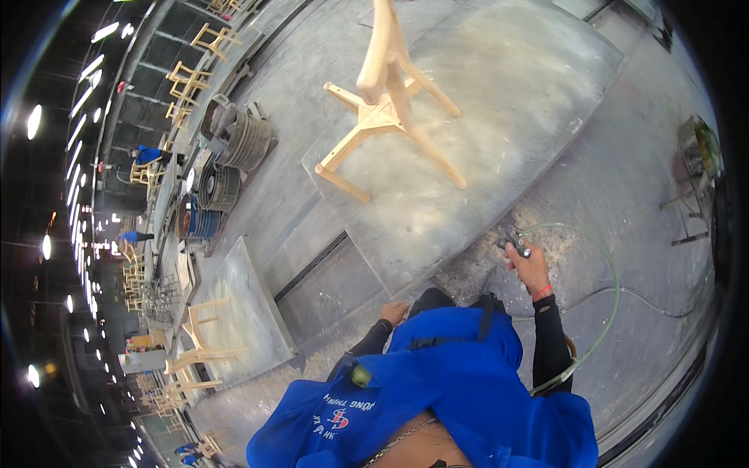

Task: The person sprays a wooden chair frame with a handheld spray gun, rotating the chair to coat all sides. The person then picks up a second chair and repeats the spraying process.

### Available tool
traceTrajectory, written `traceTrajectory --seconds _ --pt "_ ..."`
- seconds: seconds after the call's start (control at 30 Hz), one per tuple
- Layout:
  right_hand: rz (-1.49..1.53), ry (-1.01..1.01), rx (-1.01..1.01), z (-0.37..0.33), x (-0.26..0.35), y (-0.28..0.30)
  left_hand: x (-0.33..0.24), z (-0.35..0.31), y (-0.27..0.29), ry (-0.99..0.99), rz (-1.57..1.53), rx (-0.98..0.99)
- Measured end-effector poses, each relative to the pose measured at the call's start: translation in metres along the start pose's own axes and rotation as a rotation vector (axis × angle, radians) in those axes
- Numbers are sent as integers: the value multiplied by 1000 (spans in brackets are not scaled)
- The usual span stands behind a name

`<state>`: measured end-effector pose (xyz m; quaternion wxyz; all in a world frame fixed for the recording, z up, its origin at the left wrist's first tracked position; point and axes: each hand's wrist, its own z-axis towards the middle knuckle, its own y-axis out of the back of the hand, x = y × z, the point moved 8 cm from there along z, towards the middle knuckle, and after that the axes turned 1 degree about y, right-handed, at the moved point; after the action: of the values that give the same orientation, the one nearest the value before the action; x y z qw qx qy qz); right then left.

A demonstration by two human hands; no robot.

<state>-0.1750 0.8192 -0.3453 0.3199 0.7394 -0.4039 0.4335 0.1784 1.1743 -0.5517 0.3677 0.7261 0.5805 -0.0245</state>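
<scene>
My right hand (530, 269) is closed around a small spray gun (513, 245), held beyond the near edge of a large board. A thin green hose (612, 300) loops from the gun out to the right and back past my forearm. My left hand (395, 313) hangs beside my left thigh, apart from the chair; its fingers are too small and partly hidden to make out. In front of me an unfinished pale wooden chair frame (380, 117) stands on the large board (499, 148), touched by neither hand. It has splayed legs and cross rails, with no seat on it.
A second board (253, 312) lies to the left, with another wooden chair frame (199, 355) by it. Metal drums (248, 140) and a blue drum (201, 220) stand farther left. More chairs and people in blue line the far left. A metal stand (686, 199) is at right.
</scene>
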Motion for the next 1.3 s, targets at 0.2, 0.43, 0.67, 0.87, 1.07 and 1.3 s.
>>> traceTrajectory --seconds 0.2,0.43,0.67,0.87,1.07,1.3 --pt "169 173 120 -14 84 -85 -19 -19 8 133 -287 -60" --pt "53 706 201 -44 200 -187 25 -13 44 0 -230 -133" --pt "-173 775 186 -15 179 -251 88 -27 63 22 100 -134" --pt "-164 657 189 -20 165 -235 125 -15 39 -117 330 -92" --pt "-166 749 -68 -60 186 -178 140 25 23 -191 283 -93" --pt "-160 586 -144 -91 173 -142 69 46 50 -389 351 -63"
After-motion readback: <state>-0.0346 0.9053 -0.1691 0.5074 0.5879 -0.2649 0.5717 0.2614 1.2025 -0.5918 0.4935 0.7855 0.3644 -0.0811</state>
